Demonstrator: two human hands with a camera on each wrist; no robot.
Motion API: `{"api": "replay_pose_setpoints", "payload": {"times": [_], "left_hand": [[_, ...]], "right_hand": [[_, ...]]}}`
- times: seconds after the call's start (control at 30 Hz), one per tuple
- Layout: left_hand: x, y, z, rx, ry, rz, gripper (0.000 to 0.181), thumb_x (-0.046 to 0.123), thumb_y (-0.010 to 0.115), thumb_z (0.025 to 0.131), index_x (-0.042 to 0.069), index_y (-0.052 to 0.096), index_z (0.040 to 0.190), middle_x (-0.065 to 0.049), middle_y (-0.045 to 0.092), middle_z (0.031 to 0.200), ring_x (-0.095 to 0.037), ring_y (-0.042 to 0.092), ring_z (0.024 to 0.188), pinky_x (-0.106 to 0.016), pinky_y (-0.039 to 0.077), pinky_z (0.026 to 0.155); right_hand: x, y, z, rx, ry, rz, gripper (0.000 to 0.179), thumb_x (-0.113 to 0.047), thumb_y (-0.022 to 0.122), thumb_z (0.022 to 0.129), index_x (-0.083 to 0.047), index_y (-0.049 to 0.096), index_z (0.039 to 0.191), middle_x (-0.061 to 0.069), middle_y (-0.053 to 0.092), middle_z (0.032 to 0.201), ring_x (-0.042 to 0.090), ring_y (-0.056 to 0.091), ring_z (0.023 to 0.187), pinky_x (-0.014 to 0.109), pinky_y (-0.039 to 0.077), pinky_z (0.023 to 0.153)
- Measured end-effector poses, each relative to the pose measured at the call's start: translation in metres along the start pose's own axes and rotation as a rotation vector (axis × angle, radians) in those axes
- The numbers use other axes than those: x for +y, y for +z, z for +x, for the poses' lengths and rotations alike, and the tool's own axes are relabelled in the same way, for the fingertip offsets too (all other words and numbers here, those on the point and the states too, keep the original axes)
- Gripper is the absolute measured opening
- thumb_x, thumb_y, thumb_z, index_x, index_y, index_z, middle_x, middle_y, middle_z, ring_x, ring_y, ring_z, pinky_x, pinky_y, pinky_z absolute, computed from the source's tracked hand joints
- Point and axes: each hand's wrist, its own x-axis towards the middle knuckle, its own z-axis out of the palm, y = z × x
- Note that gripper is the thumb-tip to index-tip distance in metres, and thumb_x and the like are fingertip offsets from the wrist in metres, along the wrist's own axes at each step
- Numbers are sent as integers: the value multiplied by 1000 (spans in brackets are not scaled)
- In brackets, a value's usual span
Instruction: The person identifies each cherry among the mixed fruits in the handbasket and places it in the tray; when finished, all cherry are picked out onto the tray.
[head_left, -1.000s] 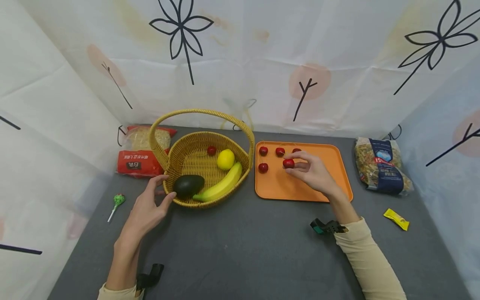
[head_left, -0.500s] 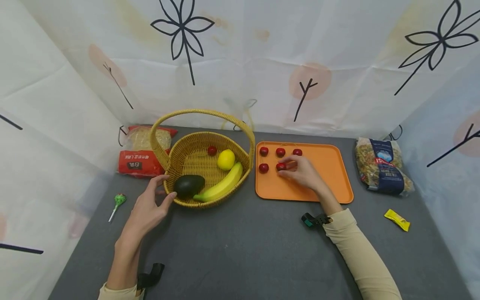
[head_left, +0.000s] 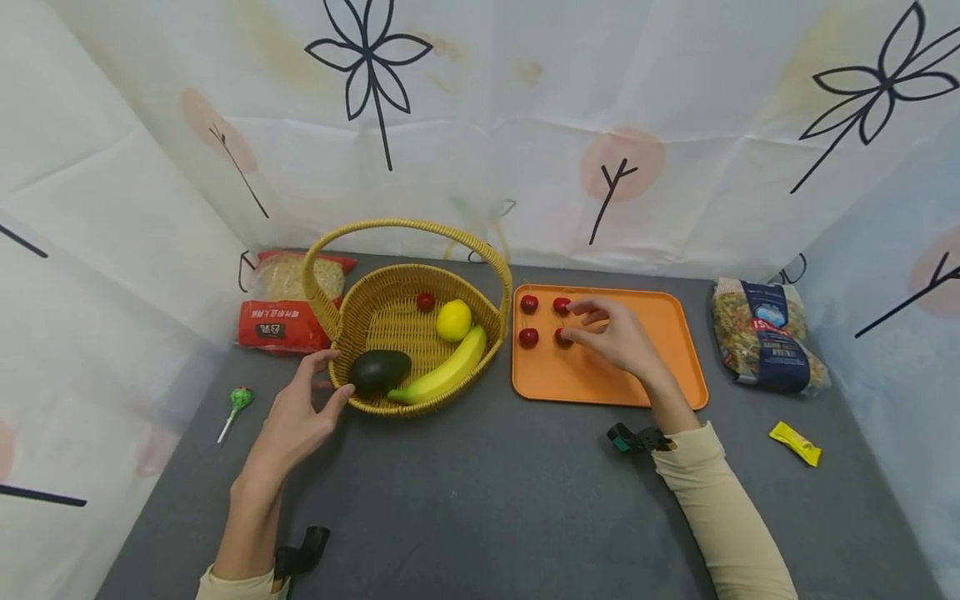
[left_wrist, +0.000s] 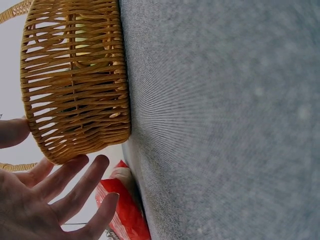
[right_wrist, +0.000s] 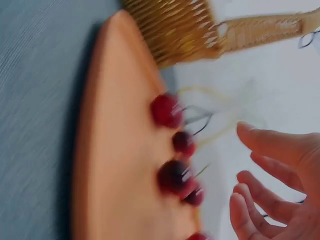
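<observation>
My left hand [head_left: 296, 417] touches the left side of the yellow wicker basket [head_left: 375, 292], thumb and index fingertips at its rim. In the left wrist view, the other fingers are extended and spread beside the weave. The basket holds a dark avocado [head_left: 379, 372], a banana [head_left: 444, 373], a lemon [head_left: 453, 320] and a cherry [head_left: 425, 302]. My right hand [head_left: 618, 337] hovers over the orange tray [head_left: 585, 385], thumb and fingers parted and holding nothing. Several cherries lie on the tray, one [right_wrist: 174, 176] nearest the hand; the hand hides part of the back row.
Behind the basket's left lies a red food packet [head_left: 281, 325]. A green lollipop [head_left: 240, 400] is left of my left hand. On the right are a pasta bag [head_left: 768, 333] and a yellow wrapped candy [head_left: 795, 442]. A patterned cloth [head_left: 480, 125] stands behind the table.
My right hand carried a cherry leftward, set it down on the tray's front row, let go and lifted slightly away. My left hand stayed at the basket rim.
</observation>
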Motion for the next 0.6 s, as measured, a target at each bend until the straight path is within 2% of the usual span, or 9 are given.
{"api": "replay_pose_setpoints", "payload": {"times": [0.13, 0.2, 0.3, 0.4, 0.5, 0.6], "left_hand": [[0, 0, 0, 1, 6, -1, 67, 33, 65, 109, 12, 34, 163, -26, 46, 165, -50, 59, 140, -74, 51, 107], [0, 0, 0, 0, 7, -2, 67, 33, 65, 109, 12, 34, 163, -26, 46, 164, -49, 59, 140, -74, 51, 107], [0, 0, 0, 0, 6, -4, 67, 34, 65, 109, 12, 34, 163, -26, 47, 164, -49, 59, 140, -74, 51, 107], [0, 0, 0, 0, 7, -3, 67, 33, 65, 109, 12, 33, 164, -26, 47, 164, -49, 59, 140, -74, 51, 108], [1, 0, 0, 1, 8, -2, 67, 33, 65, 109, 12, 33, 164, -26, 46, 164, -50, 58, 140, -74, 51, 108], [1, 0, -1, 1, 7, 0, 67, 33, 65, 109, 11, 33, 164, -26, 46, 165, -50, 58, 140, -74, 51, 108]], "right_hand": [[-29, -3, -9, 9, -67, 149, 39, -18, 81, 99, -3, 71, 132, 22, 72, 134, 34, 72, 113, 39, 63, 94], [-47, -1, -14, -9, -135, 248, 34, -13, 80, 99, -1, 72, 129, 22, 73, 129, 27, 73, 107, 31, 64, 88], [-72, 8, -19, -63, -248, 362, 30, -4, 78, 98, 2, 71, 126, 22, 72, 122, 18, 72, 102, 25, 64, 86], [-94, 23, -20, -134, -346, 381, 29, -2, 78, 97, 4, 71, 125, 22, 73, 120, 14, 71, 103, 27, 64, 92], [-113, 44, -14, -200, -396, 360, 30, -3, 78, 97, 1, 71, 126, 19, 74, 121, 21, 73, 106, 36, 65, 94], [-128, 67, 1, -253, -409, 340, 30, -6, 77, 99, -2, 71, 128, 17, 73, 126, 32, 74, 114, 47, 63, 101]]}}
